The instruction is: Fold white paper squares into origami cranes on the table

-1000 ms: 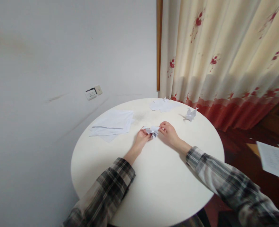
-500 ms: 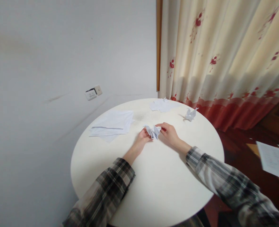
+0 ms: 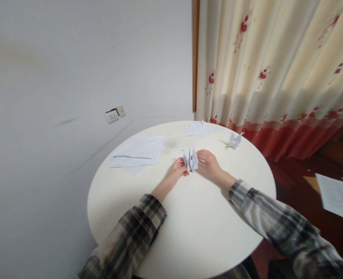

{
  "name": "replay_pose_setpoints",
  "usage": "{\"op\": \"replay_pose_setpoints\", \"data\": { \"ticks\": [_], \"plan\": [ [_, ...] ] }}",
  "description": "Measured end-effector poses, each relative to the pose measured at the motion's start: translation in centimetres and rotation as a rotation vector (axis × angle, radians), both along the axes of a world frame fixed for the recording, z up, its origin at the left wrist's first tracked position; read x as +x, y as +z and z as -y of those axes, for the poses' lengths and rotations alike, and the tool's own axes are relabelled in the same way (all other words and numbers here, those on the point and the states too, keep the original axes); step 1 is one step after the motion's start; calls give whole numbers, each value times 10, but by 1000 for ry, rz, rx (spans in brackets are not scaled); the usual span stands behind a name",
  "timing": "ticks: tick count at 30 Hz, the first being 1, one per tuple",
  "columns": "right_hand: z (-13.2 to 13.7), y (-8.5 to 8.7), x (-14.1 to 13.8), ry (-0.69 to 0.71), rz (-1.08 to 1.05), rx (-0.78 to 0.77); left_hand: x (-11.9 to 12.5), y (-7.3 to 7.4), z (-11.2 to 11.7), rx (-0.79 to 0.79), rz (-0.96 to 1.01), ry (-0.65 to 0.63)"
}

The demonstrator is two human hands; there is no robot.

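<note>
Between my two hands is a white folded paper crane (image 3: 190,160), its wings pointing up, held just over the middle of the round table. My left hand (image 3: 177,169) grips it from the left, fingers closed on its lower edge. From the right, my right hand (image 3: 208,161) pinches the other end between thumb and fingers. Some of the fingertips are hidden behind the paper. A second folded paper crane (image 3: 234,140) stands apart, beyond my right hand.
The white round table (image 3: 183,224) carries a stack of white paper sheets (image 3: 138,149) at left and more paper (image 3: 197,129) at the far edge. A wall with a socket (image 3: 112,116) borders it on the left, and a flowered curtain (image 3: 264,97) hangs behind. Printed sheets (image 3: 337,195) lie at right.
The crane has turned in my fingers, and its wings, spread out before, now stand upright and closer together. Both hands have shifted only slightly.
</note>
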State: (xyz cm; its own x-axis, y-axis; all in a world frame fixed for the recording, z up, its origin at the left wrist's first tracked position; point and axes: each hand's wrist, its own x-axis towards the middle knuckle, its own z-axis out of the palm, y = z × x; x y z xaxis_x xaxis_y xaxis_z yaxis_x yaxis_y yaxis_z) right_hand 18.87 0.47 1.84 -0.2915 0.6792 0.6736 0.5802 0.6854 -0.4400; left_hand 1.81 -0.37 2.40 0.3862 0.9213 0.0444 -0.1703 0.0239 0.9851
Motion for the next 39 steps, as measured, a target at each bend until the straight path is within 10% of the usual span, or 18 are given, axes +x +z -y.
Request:
{"op": "replay_pose_setpoints", "data": {
  "ticks": [11,24,39],
  "plan": [
    [1,-3,-4,-26,-247,-207,4,-13,-12,114,-38,102],
    [-2,-3,-9,22,-457,-511,-10,-17,-12,599,-404,346],
    [-2,2,-2,627,-877,-1428,-16,-17,-8,825,-597,255]
  ]
}}
